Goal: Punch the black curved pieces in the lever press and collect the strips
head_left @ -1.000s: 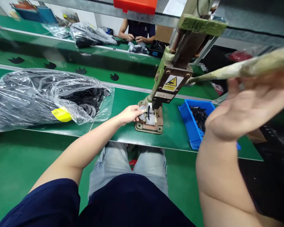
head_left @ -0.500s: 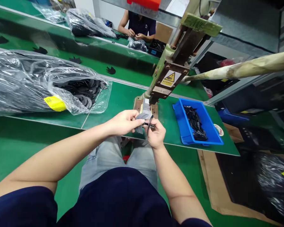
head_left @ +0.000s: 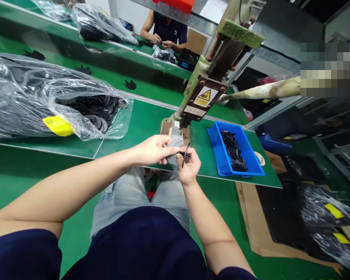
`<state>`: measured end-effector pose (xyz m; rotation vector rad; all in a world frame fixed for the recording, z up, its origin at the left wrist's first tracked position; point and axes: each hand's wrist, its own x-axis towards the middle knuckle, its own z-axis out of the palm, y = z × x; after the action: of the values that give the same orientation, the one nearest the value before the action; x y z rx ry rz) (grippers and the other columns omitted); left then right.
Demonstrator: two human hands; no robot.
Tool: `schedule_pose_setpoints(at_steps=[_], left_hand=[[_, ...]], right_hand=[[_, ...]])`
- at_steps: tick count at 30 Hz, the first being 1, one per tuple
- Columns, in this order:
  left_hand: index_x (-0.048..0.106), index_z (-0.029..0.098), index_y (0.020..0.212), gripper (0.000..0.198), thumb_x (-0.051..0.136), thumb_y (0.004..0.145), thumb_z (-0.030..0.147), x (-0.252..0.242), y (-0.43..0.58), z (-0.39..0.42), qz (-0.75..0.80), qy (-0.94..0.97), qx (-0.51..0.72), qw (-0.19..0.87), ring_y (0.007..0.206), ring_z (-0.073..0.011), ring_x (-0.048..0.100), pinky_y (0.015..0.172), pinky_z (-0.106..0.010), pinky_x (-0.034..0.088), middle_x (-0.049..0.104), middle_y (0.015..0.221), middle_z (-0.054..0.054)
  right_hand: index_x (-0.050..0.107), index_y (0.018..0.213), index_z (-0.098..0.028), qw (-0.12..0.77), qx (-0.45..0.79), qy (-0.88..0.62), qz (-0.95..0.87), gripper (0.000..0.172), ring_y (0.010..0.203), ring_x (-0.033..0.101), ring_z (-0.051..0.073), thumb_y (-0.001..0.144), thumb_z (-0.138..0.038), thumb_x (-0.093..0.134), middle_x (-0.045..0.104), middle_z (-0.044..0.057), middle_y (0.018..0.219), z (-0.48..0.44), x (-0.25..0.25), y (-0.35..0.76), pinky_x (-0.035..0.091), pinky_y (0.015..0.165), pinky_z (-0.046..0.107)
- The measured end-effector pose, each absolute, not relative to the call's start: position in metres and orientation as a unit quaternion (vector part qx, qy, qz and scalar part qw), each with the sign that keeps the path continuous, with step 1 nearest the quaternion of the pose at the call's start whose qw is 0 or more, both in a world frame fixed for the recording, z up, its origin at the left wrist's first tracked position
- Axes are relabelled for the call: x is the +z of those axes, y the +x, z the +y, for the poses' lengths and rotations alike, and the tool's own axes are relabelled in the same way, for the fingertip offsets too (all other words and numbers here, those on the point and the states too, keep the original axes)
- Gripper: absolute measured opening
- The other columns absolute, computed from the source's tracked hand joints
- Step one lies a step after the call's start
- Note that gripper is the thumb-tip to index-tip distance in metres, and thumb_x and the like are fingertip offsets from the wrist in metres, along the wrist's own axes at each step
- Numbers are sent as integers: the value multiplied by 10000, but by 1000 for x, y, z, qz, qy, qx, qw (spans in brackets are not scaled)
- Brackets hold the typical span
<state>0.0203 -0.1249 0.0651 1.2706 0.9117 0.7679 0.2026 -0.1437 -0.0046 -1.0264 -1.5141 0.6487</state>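
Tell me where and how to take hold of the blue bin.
Take the blue bin by the rim of its left and right walls, coming from above. It sits upright with its top open, and the walls rise around the black parts, so the rim looks the likeliest grip. On the right, probably avoid what looks like a tape roll beside that wall.

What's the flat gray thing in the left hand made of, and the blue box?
Gray thing: maybe rubber, foam or fabric, can't be sure; it looks thin and dull. Blue box: probably hard plastic; its smooth, even-coloured walls shine slightly.
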Motion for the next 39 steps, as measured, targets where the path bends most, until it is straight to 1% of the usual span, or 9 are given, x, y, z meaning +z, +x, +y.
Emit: schedule_pose_setpoints(at_steps=[3,9,13,18,23,26,31,36,39], left_hand=[[573,187,818,391,813,899,485,66,20,-127,396,580,328,632,494,-101,611,441,-181,441,625,652,20],[583,192,815,437,845,844,541,69,13,-120,368,553,247,705,477,-108,591,453,-208,474,602,613,33],[591,188,810,462,855,818,567,68,3,-107,372,570,234,695,485,-106,590,467,-213,467,594,619,39],[587,201,854,437,828,833,565,59,-10,-103,434,614,250,610,549,-131,606,519,-251,480,611,671,24],[650,213,1027,438,838,836,560,54,-11,-117,481,701,364,381,854,-175,624,702,-295,527,642,987,-38],[685,213,949,368,815,865,546,48,-8,-122,457,741,357,338,978,-220,599,740,-318,526,601,1030,-70],[658,207,829,290,773,904,462,31,-6,-120,460,723,355,373,987,-218,596,737,-305,511,600,1002,-70],[568,220,1014,460,861,829,522,27,-2,-121,512,572,349,537,622,-124,577,564,-248,468,616,796,23],[565,199,946,503,855,829,593,31,-3,-119,470,526,299,643,530,-115,582,500,-227,465,617,672,30]], right_hand=[[602,986,-211,578,265,-424,-645,404,822,661,140,948,-610,646,685,43,896,-145,-2,201,584,757,305],[551,932,-226,579,245,-405,-664,347,824,653,124,980,-564,615,666,24,901,-149,-11,199,581,768,286],[602,1032,-225,541,237,-405,-698,239,849,691,132,1003,-462,605,720,43,969,-144,-18,205,592,769,291],[694,1082,-232,476,210,-391,-759,169,913,722,164,983,-355,631,769,58,1005,-136,-12,218,605,860,342],[698,1125,-219,430,184,-386,-795,203,932,724,181,1012,-327,568,780,78,1018,-133,-10,218,605,900,374],[692,1091,-212,418,175,-383,-805,188,931,721,181,1019,-323,557,777,83,1006,-133,-13,215,604,896,370],[690,1082,-219,423,164,-372,-810,161,940,714,179,1000,-319,593,764,77,1016,-134,-15,218,599,889,369],[697,1071,-225,433,171,-374,-802,149,935,719,174,987,-307,606,767,62,1001,-136,-18,219,610,880,369],[706,1134,-232,440,184,-384,-790,191,991,740,176,982,-307,618,779,63,1059,-136,-20,221,624,915,366]])
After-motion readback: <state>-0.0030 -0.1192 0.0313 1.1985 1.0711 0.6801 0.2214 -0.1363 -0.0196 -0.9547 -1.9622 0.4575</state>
